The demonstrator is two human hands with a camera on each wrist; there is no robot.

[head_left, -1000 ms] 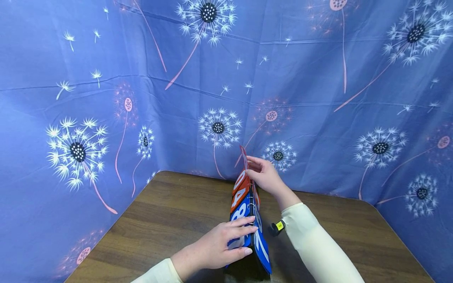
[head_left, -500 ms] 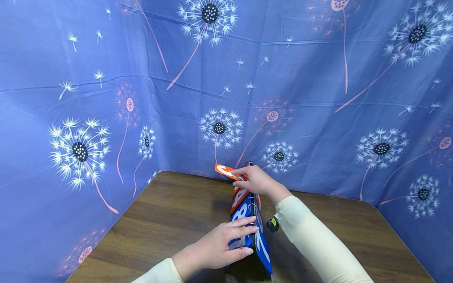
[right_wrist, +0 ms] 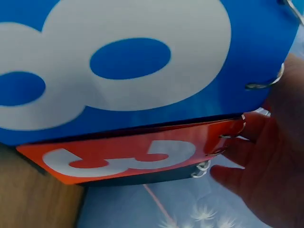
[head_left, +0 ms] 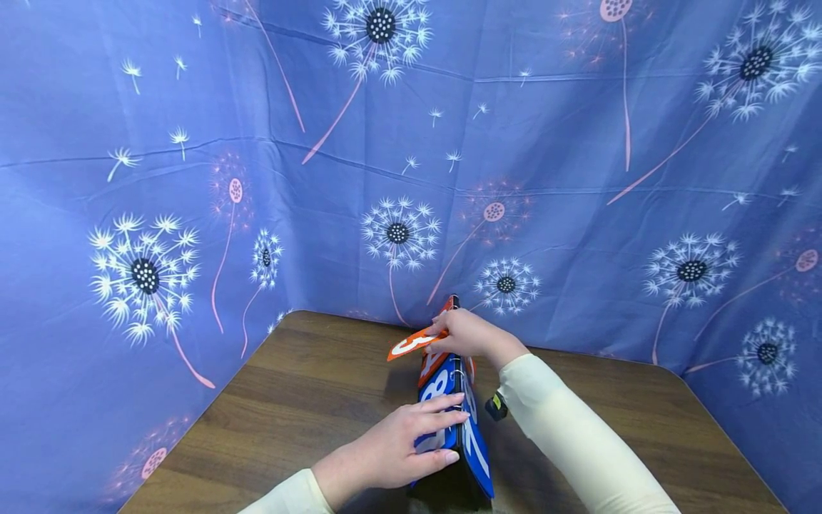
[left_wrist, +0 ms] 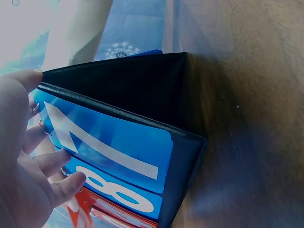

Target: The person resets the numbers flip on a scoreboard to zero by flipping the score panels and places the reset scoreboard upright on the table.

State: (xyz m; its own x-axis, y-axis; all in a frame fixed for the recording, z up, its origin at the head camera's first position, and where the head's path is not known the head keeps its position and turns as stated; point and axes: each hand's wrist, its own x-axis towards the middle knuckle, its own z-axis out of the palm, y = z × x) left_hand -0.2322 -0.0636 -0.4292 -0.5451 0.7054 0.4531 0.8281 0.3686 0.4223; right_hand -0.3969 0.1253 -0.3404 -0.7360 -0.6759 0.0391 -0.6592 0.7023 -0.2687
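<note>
Head view: flip scoreboard [head_left: 452, 421] stands near table [head_left: 308, 400] far edge, centre. Right hand [head_left: 465, 334] pinches orange "3" card [head_left: 414, 344], mid-flip, not yet flat. Left hand [head_left: 398, 450], fingers straight, steadies blue "8" card [head_left: 435, 389]. Flip approx. half done.

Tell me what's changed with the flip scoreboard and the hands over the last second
The right hand has swung the orange number card over the rings: a second ago it stood upright above the scoreboard, then tipped leftward, and now it slopes down on the left side, still pinched, showing a 3. The left hand stays flat against the blue cards, and the scoreboard has not shifted on the table.
</note>
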